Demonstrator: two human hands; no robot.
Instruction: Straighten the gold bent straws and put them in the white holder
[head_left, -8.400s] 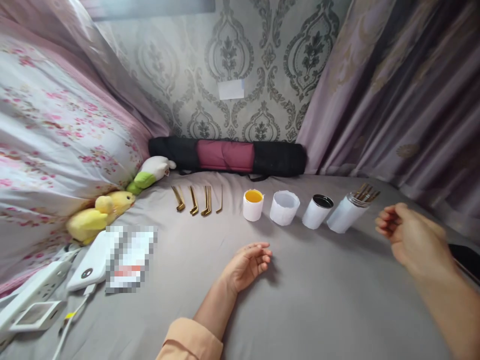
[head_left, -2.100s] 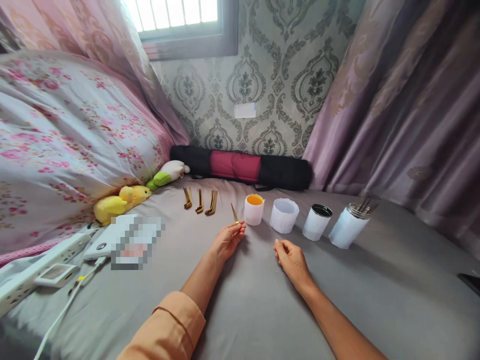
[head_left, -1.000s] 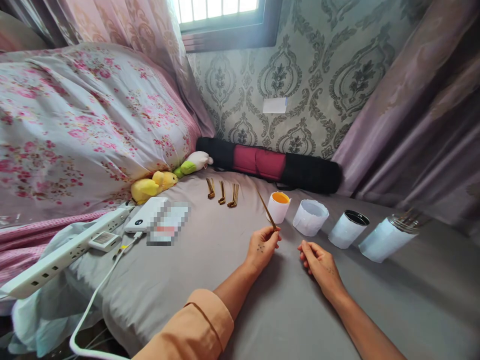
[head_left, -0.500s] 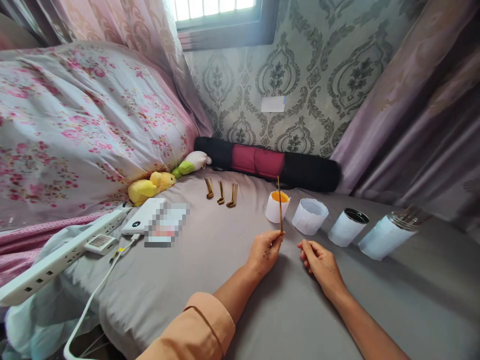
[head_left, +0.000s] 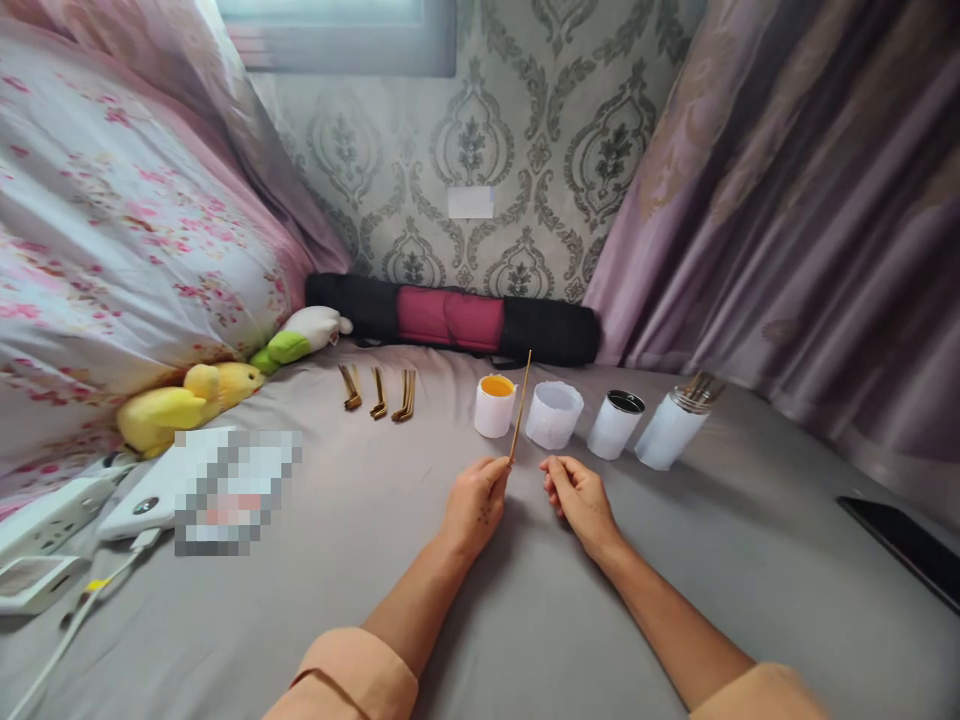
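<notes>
My left hand (head_left: 474, 502) rests on the grey bedsheet and pinches a thin gold stick (head_left: 520, 404) by its lower end, holding it almost upright. My right hand (head_left: 579, 497) lies close beside it on the sheet, fingers curled, with nothing visible in it. Just beyond the hands stand four white cups in a row: one with an orange inside (head_left: 495, 404), a translucent one (head_left: 553, 413), one with a dark inside (head_left: 615, 423), and a tilted one holding several gold sticks (head_left: 670, 426).
Three groups of bent gold sticks (head_left: 377, 391) lie on the sheet at the back left. A black and red roll (head_left: 450, 318) lies along the wall. Plush toys (head_left: 187, 402), a power bank (head_left: 139, 506) and a power strip (head_left: 41, 510) sit at left; a dark phone (head_left: 904, 538) at right.
The camera has swung back to the right and down. My left hand still pinches the gold stick, now leaning slightly right. My right hand has drawn a little closer to the left.
</notes>
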